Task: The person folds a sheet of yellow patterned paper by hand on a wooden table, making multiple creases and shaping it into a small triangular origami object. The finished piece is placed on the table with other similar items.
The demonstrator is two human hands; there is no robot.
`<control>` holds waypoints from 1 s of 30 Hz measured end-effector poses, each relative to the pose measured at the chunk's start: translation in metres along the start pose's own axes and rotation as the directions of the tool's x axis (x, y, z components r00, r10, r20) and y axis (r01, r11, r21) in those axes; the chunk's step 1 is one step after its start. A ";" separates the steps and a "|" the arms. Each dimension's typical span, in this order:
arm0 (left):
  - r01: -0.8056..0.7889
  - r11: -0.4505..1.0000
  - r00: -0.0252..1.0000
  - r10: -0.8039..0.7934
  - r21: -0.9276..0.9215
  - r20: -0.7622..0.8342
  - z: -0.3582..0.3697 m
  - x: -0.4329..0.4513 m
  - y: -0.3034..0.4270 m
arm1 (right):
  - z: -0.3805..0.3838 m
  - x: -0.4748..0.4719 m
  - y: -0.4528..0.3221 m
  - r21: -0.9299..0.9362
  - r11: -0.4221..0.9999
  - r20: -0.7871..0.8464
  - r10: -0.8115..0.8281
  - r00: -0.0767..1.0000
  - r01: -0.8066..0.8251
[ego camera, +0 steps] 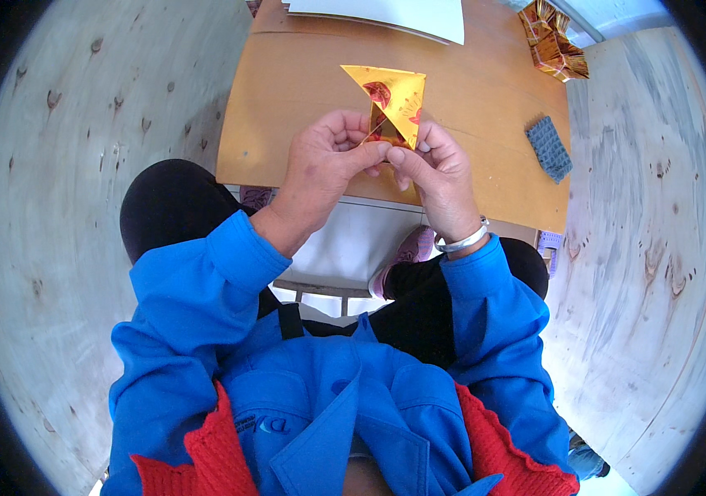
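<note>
A sheet of shiny gold paper [397, 99] with red printed motifs is held up over the wooden table, partly folded, with a pointed flap at its upper left. My left hand [322, 158] pinches its lower left edge between thumb and fingers. On the lower right, my right hand [443, 164], with a silver bangle [466, 239] at the wrist, grips the same paper. Both thumb tips meet at the paper's bottom edge. Below the upper flap a darker, reflective face of the paper shows. My fingers hide part of the lower folds.
White sheets [384, 15] lie at the far edge of the table [303, 80]. Bundled folded gold paper pieces [554, 46] stand at the back right corner. A grey-blue textured pad [549, 150] rests near the right edge. Wooden panels [650, 186] flank both sides.
</note>
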State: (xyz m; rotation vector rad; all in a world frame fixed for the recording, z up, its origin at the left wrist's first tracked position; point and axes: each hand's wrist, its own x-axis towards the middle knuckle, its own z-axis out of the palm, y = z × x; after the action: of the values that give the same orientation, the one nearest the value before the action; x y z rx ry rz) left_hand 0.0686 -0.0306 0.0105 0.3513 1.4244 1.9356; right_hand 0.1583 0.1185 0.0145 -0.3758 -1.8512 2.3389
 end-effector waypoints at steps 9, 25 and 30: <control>-0.059 0.998 0.998 0.059 0.023 -0.015 0.000 0.001 0.000 | 0.001 0.002 0.006 0.101 0.995 -0.018 -0.011 1.000 0.012; -0.106 0.994 0.986 0.107 0.021 -0.129 0.006 0.006 -0.004 | 0.006 0.001 0.013 0.095 0.992 -0.132 -0.074 0.989 0.087; -0.018 0.994 0.993 0.005 -0.105 -0.121 0.008 -0.001 -0.005 | 0.008 0.005 0.013 0.215 0.965 -0.221 -0.104 0.970 0.152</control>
State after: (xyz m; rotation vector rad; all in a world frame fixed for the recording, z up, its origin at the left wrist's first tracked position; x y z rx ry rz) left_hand 0.0762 -0.0244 0.0091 0.1967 1.3905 2.0627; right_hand 0.1522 0.1087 0.0027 -0.4384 -1.4470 2.2942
